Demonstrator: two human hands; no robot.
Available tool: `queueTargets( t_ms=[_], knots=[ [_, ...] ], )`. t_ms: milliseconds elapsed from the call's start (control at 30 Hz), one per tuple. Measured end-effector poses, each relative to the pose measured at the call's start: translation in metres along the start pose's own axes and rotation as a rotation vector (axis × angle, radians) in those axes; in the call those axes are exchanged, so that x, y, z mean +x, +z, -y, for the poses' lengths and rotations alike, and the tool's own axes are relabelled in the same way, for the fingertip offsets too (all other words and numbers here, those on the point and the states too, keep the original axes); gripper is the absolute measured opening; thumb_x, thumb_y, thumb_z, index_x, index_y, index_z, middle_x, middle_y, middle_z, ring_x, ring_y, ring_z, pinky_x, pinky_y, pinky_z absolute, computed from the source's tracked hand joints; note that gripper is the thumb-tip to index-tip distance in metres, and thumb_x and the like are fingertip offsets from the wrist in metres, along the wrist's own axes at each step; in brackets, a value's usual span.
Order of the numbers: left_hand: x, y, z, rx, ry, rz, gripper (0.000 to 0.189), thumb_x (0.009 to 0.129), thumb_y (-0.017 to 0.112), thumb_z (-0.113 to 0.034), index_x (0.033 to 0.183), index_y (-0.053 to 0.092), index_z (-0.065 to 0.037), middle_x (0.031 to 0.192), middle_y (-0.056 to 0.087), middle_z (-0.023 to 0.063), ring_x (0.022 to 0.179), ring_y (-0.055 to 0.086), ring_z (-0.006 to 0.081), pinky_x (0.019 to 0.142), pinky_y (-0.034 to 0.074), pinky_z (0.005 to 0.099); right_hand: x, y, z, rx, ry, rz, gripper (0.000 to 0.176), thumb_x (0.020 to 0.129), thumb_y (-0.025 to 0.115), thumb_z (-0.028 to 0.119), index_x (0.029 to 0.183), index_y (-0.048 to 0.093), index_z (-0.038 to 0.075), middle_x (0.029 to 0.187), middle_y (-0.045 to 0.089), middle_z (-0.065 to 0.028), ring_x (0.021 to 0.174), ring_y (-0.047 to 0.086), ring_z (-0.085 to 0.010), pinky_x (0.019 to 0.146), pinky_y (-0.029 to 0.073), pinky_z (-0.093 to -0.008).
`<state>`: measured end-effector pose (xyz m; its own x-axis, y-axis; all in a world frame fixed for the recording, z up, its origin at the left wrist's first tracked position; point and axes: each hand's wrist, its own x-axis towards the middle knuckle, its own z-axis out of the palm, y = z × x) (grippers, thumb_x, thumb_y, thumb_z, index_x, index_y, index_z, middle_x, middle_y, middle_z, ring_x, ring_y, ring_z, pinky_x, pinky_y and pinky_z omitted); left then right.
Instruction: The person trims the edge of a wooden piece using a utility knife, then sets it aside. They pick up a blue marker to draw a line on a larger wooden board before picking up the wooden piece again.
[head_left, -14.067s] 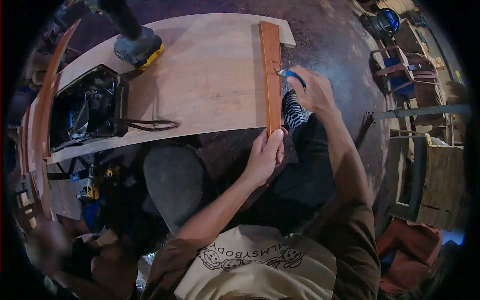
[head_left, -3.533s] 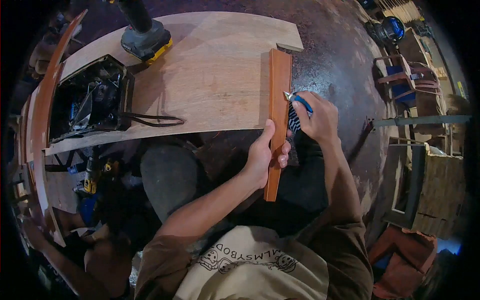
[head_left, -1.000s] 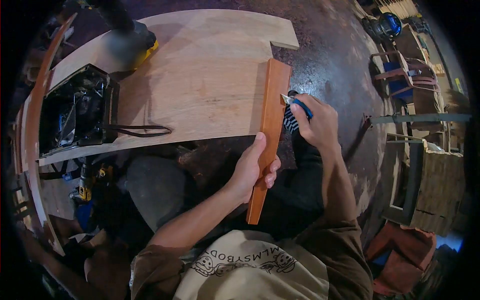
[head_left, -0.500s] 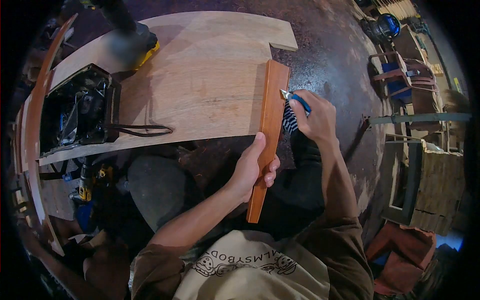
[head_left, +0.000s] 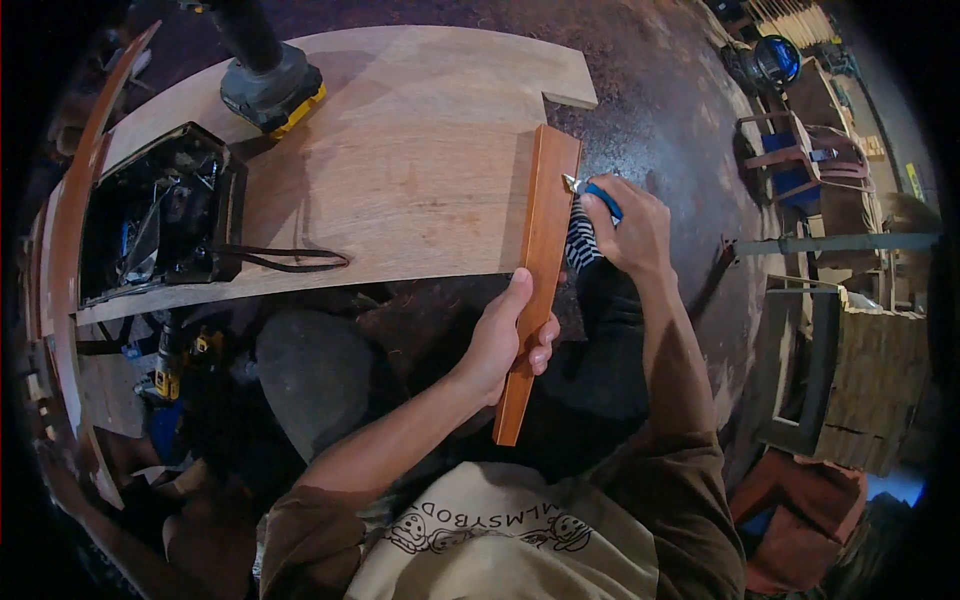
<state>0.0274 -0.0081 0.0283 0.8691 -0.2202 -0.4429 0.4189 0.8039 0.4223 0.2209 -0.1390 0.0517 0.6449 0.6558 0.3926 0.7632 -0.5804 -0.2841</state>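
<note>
A reddish-brown tapered wooden piece [head_left: 548, 220] slants across the middle, its upper part over the right end of a pale plywood board [head_left: 400, 170]. My left hand [head_left: 512, 335] is wrapped round its lower half, thumb on the near face and fingers at the right side. In my right hand [head_left: 635, 225] is a blue utility knife [head_left: 603, 200], gripped with thumb and fingers. The knife's metal tip is at the right edge of the wooden piece, in its upper part.
On the board lie a drill with a yellow battery [head_left: 270, 95] and an open black case [head_left: 160, 220] with a strap. Another person's arm [head_left: 110, 540] shows at lower left. Wooden frames [head_left: 800, 370] and a red cloth-like item [head_left: 805, 515] are at right.
The knife and my right hand have shifted very slightly against the wooden piece. My left hand keeps its hold. The drill looks sharper than before, where it was blurred.
</note>
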Motion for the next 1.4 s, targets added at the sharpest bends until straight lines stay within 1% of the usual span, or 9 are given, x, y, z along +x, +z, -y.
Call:
queueTargets(
  t_ms=[233,467,533,667,733,933,1133,1233,1400],
  knots=[
    [-0.001,0.001,-0.002,0.019,0.013,0.002,0.057,0.106,0.029,-0.061,0.135,0.050,-0.016,0.067,0.045,-0.0010,0.050,0.043,0.0077,0.050,0.039,0.0244,0.008,0.000,-0.004,-0.008,0.007,0.026,0.018,0.089,0.069,0.029,0.098,0.070,0.014,0.087,0.070,-0.0118,0.079,0.068,-0.0364,0.068,0.053,-0.0451],
    [-0.001,0.002,-0.002,-0.012,0.003,-0.002,0.056,0.106,0.030,-0.061,0.133,0.050,-0.016,0.066,0.045,-0.0011,0.048,0.043,0.0077,0.049,0.039,0.0237,0.014,-0.001,-0.008,-0.019,0.008,0.039,0.018,0.089,0.069,0.030,0.098,0.070,0.014,0.088,0.070,-0.0111,0.079,0.069,-0.0362,0.068,0.054,-0.0445],
    [0.000,0.002,-0.002,-0.020,0.001,0.005,0.056,0.106,0.030,-0.061,0.133,0.050,-0.016,0.066,0.045,-0.0010,0.048,0.043,0.0077,0.049,0.039,0.0237,0.016,-0.003,-0.005,-0.003,0.014,0.051,0.014,0.089,0.068,0.018,0.099,0.070,0.008,0.091,0.071,-0.0154,0.081,0.068,-0.0380,0.070,0.053,-0.0419],
    [0.001,0.000,-0.001,0.002,0.007,-0.003,0.056,0.105,0.031,-0.062,0.133,0.050,-0.017,0.066,0.046,-0.0009,0.049,0.043,0.0079,0.050,0.039,0.0240,0.020,-0.001,-0.010,0.007,0.013,0.061,0.014,0.089,0.068,0.018,0.099,0.070,0.008,0.092,0.070,-0.0159,0.082,0.068,-0.0382,0.071,0.053,-0.0417],
    [0.001,-0.001,-0.001,0.001,0.002,-0.004,0.056,0.105,0.031,-0.062,0.133,0.050,-0.017,0.067,0.046,-0.0008,0.049,0.043,0.0081,0.050,0.039,0.0243,0.021,0.002,-0.014,-0.026,0.011,0.035,0.017,0.089,0.069,0.029,0.098,0.069,0.014,0.087,0.069,-0.0108,0.080,0.068,-0.0358,0.069,0.053,-0.0441],
    [0.000,0.000,-0.003,-0.005,-0.004,0.005,0.056,0.105,0.029,-0.062,0.136,0.048,-0.019,0.068,0.046,-0.0005,0.050,0.043,0.0088,0.051,0.040,0.0249,0.026,0.002,-0.016,-0.015,0.001,0.050,0.016,0.088,0.070,0.026,0.099,0.069,0.014,0.087,0.069,-0.0115,0.081,0.067,-0.0360,0.070,0.053,-0.0435],
    [0.000,0.000,-0.003,0.011,-0.001,-0.008,0.056,0.106,0.029,-0.060,0.138,0.047,-0.017,0.068,0.046,-0.0005,0.050,0.043,0.0089,0.051,0.040,0.0247,0.034,0.005,-0.020,-0.025,0.024,0.037,0.016,0.089,0.069,0.024,0.098,0.070,0.012,0.089,0.070,-0.0119,0.082,0.068,-0.0367,0.071,0.053,-0.0443],
    [0.001,-0.001,-0.002,-0.015,0.007,0.018,0.056,0.107,0.028,-0.059,0.138,0.047,-0.016,0.068,0.046,-0.0005,0.050,0.043,0.0089,0.050,0.040,0.0248,0.036,0.005,-0.020,-0.015,0.011,0.026,0.016,0.088,0.069,0.025,0.097,0.070,0.011,0.089,0.070,-0.0124,0.082,0.068,-0.0372,0.071,0.053,-0.0446],
    [0.000,0.000,-0.004,-0.014,0.014,0.019,0.056,0.107,0.029,-0.059,0.137,0.048,-0.015,0.068,0.046,-0.0005,0.050,0.044,0.0090,0.050,0.040,0.0247,0.038,0.004,-0.022,-0.026,0.020,0.044,0.016,0.088,0.069,0.026,0.097,0.070,0.012,0.087,0.070,-0.0130,0.081,0.067,-0.0378,0.071,0.053,-0.0451]
  ],
)
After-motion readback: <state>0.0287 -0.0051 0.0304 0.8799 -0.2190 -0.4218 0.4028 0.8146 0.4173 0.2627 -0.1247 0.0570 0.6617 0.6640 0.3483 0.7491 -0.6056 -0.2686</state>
